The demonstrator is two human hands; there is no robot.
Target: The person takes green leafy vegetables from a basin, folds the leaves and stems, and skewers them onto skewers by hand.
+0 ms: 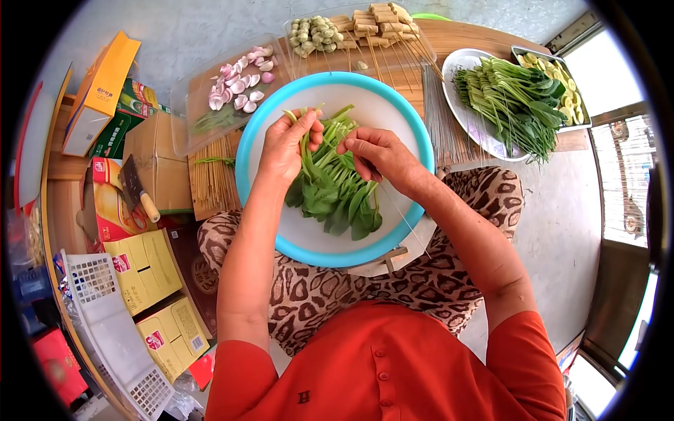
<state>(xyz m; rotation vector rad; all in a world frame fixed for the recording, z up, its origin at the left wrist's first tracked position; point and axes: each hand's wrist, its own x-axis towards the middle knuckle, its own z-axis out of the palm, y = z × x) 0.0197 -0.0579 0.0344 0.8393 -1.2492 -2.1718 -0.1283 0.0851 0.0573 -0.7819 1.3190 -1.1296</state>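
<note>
My left hand (289,144) is closed around a few green stems over the left part of a white basin with a blue rim (244,158). Leafy greens (344,189) lie in a loose heap in the basin below both hands, stems toward the far side. In a pinch, my right hand (385,158) holds a thin skewer (404,221), which slants down past the basin's near rim. The fingers partly hide its upper end. The two hands are apart.
An oval plate (453,70) bears bundled greens; sliced vegetables (570,95) fill a tray behind it. Metal skewers (444,119) lie beside the basin. Pinkish bulb pieces (239,81) and skewered brown rolls (382,24) stand at the back. A knife (140,189) rests among boxes at left.
</note>
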